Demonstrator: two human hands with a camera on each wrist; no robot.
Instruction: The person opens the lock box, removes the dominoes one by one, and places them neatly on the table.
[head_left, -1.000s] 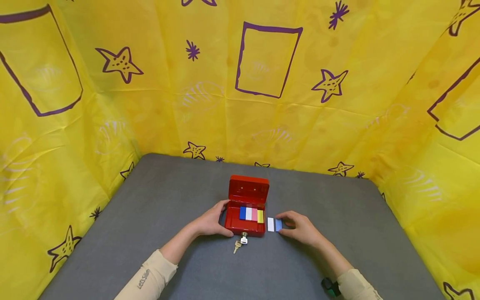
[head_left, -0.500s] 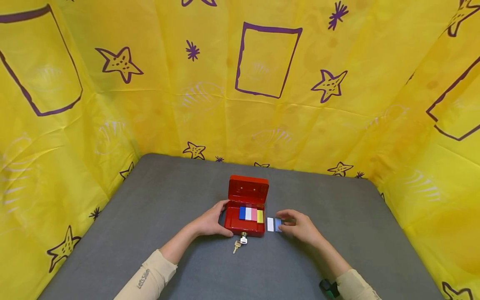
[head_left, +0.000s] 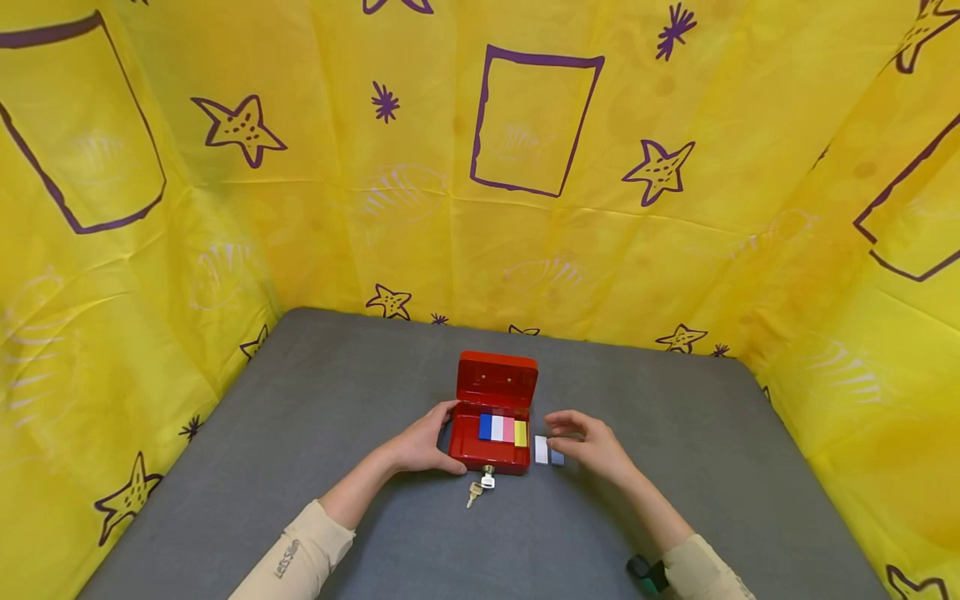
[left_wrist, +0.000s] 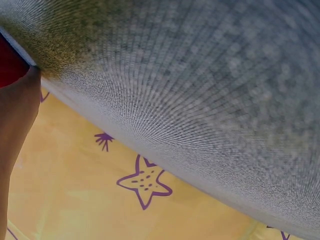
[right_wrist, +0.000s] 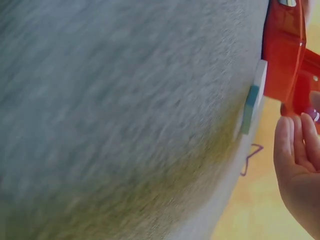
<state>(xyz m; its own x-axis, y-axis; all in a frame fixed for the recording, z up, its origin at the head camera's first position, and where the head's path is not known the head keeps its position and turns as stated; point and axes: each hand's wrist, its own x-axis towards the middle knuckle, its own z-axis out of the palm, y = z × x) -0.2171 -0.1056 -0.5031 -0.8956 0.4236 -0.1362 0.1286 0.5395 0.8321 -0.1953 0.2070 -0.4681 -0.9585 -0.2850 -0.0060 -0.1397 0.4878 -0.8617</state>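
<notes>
A red metal cash box point(head_left: 491, 457) sits on the grey table with its lid point(head_left: 497, 377) raised. Inside lie a dark blue block point(head_left: 485, 427), a white block point(head_left: 497, 428), a pink block point(head_left: 508, 429) and a yellow block point(head_left: 521, 432). My left hand point(head_left: 422, 442) holds the box's left side between fingers at the back and thumb at the front. Right of the box, a loose white block point(head_left: 542, 450) and a blue block point(head_left: 557, 458) lie side by side. My right hand point(head_left: 592, 446) hovers over the blue block with nothing in its fingers, partly covering it.
Two keys point(head_left: 475, 493) hang at the lock on the front of the box, one of them in the lock. Yellow patterned cloth point(head_left: 427, 233) stands behind and on both sides of the grey tabletop point(head_left: 360, 358).
My right hand has let go of the blue block and risen slightly up and to the left. The left hand and the cash box have stayed in place.
</notes>
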